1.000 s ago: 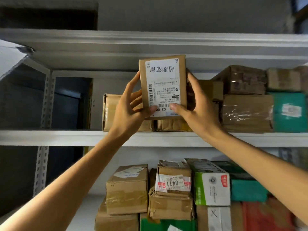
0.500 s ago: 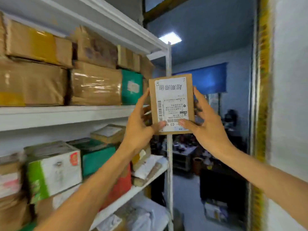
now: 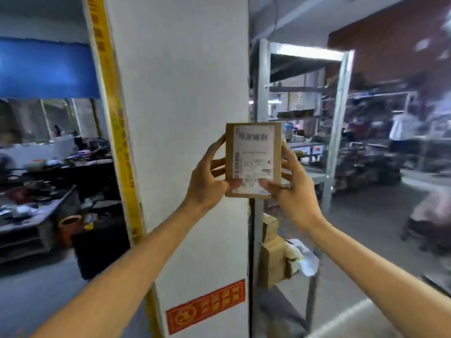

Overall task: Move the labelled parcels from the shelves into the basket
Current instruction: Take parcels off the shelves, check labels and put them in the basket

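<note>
The parcel (image 3: 252,159), a small brown carton, is held upright in the air with its white label (image 3: 251,154) turned toward the camera; the print on the label is blurred. It is gripped from both sides. The left hand (image 3: 207,179) is closed on its left edge, thumb pressed on the lower front and fingers curled behind. The right hand (image 3: 292,184) is closed on the right edge in the same way, its thumb laid on the lower front beside the left thumb.

Just behind the parcel a white pillar (image 3: 183,93) is seen, edged on its left by a yellow strip (image 3: 111,98) and marked low down with a red sticker (image 3: 206,306). To the right of the pillar brown boxes (image 3: 273,252) are stacked, and a metal rack (image 3: 339,123) stands farther back. On the left, a blue sheet (image 3: 46,69) is hung above cluttered benches (image 3: 29,211).
</note>
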